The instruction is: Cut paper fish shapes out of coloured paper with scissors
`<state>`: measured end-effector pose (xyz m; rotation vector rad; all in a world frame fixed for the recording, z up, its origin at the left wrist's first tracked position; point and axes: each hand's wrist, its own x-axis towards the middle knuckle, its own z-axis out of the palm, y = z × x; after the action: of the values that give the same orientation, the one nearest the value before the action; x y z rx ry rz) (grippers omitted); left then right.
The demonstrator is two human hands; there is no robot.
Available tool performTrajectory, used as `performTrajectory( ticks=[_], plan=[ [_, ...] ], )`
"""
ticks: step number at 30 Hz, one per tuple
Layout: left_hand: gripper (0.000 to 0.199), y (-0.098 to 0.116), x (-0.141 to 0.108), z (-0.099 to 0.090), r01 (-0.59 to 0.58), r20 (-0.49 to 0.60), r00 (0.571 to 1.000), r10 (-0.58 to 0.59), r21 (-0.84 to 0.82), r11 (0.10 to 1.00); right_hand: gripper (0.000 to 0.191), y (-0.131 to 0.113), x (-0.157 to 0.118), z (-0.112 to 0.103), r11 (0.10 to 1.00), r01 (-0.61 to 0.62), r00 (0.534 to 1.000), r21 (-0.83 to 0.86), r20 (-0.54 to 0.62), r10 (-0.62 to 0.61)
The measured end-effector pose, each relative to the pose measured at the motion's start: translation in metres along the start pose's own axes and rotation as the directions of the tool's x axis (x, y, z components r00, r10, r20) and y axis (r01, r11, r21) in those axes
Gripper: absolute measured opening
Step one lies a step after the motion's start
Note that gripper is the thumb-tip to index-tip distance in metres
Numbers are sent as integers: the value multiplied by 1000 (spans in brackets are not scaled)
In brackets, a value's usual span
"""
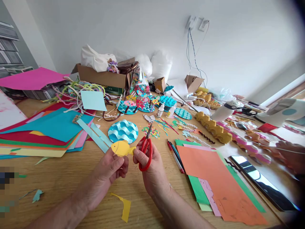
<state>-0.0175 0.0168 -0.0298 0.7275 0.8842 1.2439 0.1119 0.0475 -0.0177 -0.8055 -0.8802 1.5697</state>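
A yellow paper fish (121,148) with a drawn eye and gill line is pinched in my left hand (108,168), above the table. My right hand (152,168) grips red-handled scissors (150,152), their dark blades pointing up and away. The thumb of that hand also touches the fish's tail. Below the hands lies a yellow paper offcut (126,208). Just beyond the fish is a round blue disc with wavy paper strips (123,131).
Coloured paper sheets (54,124) are stacked at left, and orange paper (214,171) lies at right by pens (175,156) and a phone (259,181). Glue bottles (160,111) and decorated discs (128,107) stand farther back. Another person's hand (289,152) shows at far right.
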Motion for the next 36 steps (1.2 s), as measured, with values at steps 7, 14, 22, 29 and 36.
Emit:
performTrajectory(
  ticks=[7, 14, 22, 29, 36],
  plan=[
    [18, 5, -1, 5, -95, -158, 975, 157, 344, 934, 31, 4, -2, 2, 996, -73, 995, -60, 65, 77],
    [10, 14, -2, 3, -105, -207, 957, 204, 410, 906, 32, 0, -4, 4, 990, -118, 984, -82, 128, 127],
    [15, 11, -3, -7, -87, -192, 960, 203, 485, 870, 33, -4, -4, 5, 986, -100, 984, -134, 131, 118],
    [17, 18, -3, -14, -255, -263, 900, 346, 325, 911, 26, -6, -10, 7, 894, -98, 952, -438, 220, 213],
    [20, 25, -5, -5, -315, -332, 860, 388, 253, 915, 39, 1, -17, 11, 828, -5, 933, -560, 294, 205]
  ],
)
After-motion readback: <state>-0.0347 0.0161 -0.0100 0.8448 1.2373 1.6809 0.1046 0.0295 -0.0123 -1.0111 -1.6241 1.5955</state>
